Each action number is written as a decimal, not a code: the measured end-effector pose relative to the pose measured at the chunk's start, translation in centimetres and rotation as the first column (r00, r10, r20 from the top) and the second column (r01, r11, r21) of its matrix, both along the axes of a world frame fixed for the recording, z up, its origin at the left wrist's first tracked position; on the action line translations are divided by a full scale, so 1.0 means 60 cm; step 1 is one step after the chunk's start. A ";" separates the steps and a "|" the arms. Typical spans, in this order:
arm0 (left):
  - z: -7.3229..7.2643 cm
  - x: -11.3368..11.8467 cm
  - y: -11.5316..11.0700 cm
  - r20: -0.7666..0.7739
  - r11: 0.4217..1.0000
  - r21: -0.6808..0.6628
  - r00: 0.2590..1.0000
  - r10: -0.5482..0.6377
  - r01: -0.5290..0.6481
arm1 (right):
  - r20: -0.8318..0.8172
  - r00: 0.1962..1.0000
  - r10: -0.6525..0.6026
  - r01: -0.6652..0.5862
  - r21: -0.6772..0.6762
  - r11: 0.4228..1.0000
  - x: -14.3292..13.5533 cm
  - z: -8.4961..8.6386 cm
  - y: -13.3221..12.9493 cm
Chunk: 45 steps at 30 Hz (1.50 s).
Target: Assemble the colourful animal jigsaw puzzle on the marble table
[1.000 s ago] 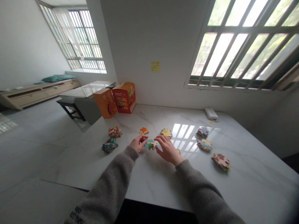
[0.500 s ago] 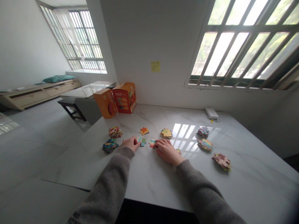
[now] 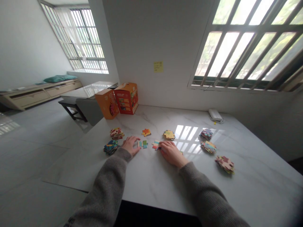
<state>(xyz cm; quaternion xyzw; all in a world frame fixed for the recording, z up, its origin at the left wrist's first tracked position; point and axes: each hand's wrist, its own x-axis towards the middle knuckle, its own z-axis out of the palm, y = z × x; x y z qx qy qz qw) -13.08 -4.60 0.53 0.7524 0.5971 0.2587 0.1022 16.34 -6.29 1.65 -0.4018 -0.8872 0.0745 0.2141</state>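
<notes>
My left hand (image 3: 131, 145) rests on the table with thumb and fingers apart, beside a blue-and-green jigsaw piece (image 3: 144, 144). A pale strip at that piece's left end sits between the spread fingertips. Across a small gap lies a red, white and teal jigsaw piece (image 3: 155, 144), with the curled fingers of my right hand (image 3: 170, 153) over its right end. Part of another jigsaw piece (image 3: 181, 153) peeks out behind my right hand. Farther back are an orange jigsaw piece (image 3: 146, 132) and a stack of yellow pieces (image 3: 169, 135).
Stacks of red-and-cream (image 3: 116, 133) and dark blue pieces (image 3: 110, 147) stand at left. Purple (image 3: 205, 134), pastel (image 3: 208, 147) and brown-pink stacks (image 3: 225, 164) are at right. Orange boxes (image 3: 126, 99) stand at the back left, a white device (image 3: 214, 115) at the back right.
My left hand has let go of the blue-and-green piece, opening its fingers and shifting slightly left. My right hand stays at the red, white and teal piece, nearly still.
</notes>
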 end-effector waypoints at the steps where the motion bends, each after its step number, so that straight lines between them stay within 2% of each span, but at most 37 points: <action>1: 0.000 0.000 -0.002 -0.036 0.999 -0.032 0.999 -0.027 0.026 | -0.002 1.000 0.001 -0.001 0.002 1.000 0.001 -0.002 0.001; 5: -0.001 0.003 -0.005 -0.077 0.992 -0.109 0.994 -0.079 0.070 | -0.011 1.000 0.004 -0.004 0.004 1.000 0.003 -0.008 0.004; 11: -0.003 0.017 -0.008 -0.074 0.984 -0.107 0.986 -0.152 0.144 | -0.014 1.000 0.006 -0.006 0.004 1.000 0.004 -0.010 0.003; 16: -0.008 0.024 -0.010 -0.057 0.992 -0.041 0.991 -0.118 0.116 | -0.039 0.999 0.003 -0.001 0.033 0.999 0.001 -0.006 0.001; 23: -0.008 0.021 -0.009 -0.099 0.988 -0.082 0.985 -0.142 0.134 | -0.053 0.998 -0.044 0.046 0.033 0.998 0.010 -0.004 0.003; 29: -0.008 0.027 -0.008 -0.143 0.995 -0.081 0.987 -0.067 0.056 | -0.031 0.997 -0.071 0.072 0.035 0.997 0.012 -0.012 0.006; 33: -0.015 0.022 -0.002 -0.141 0.993 -0.071 0.985 -0.099 0.090 | -0.033 0.994 -0.101 0.103 0.055 0.993 0.020 -0.011 0.010; 37: -0.033 0.012 0.014 -0.094 0.985 -0.027 0.980 -0.174 0.173 | -0.064 0.978 -0.198 0.204 0.115 0.972 0.049 -0.006 0.038; 40: -0.044 0.011 0.023 -0.013 0.976 0.083 0.979 -0.203 0.204 | -0.102 0.959 -0.265 0.278 0.139 0.951 0.074 -0.007 0.077; 45: -0.042 0.023 0.020 0.072 0.957 0.257 0.985 -0.158 0.135 | -0.003 0.975 -0.220 0.220 0.001 0.975 0.094 -0.005 0.139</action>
